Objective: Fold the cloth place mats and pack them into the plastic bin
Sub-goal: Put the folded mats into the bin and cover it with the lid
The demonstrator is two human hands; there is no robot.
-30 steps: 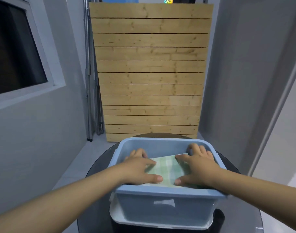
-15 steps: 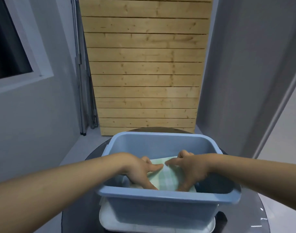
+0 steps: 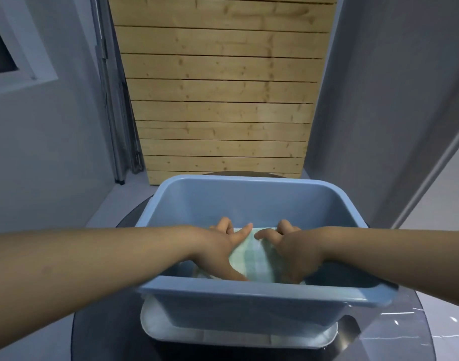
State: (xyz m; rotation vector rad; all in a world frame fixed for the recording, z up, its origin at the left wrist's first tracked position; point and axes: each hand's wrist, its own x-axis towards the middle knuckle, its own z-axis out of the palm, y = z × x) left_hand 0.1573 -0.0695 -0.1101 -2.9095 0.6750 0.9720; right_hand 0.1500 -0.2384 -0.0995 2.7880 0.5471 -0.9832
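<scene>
**Both hands flat on the mat inside the bin**

Your left hand [image 3: 218,252] and right hand [image 3: 292,252] press spread fingers on the folded green place mat [image 3: 254,259] lying inside the blue plastic bin [image 3: 249,295]. That bin stands on a white lid [image 3: 223,334] atop the round glass table [image 3: 392,332], before a wooden slat panel [image 3: 220,100].

table: round dark glass table [image 3: 395,342], shiny top | on it: flat white lid [image 3: 238,334] lying near the front edge | on the lid: blue plastic bin [image 3: 249,303], standing upright, covering most of the lid | under the table: grey floor [image 3: 124,196]
</scene>
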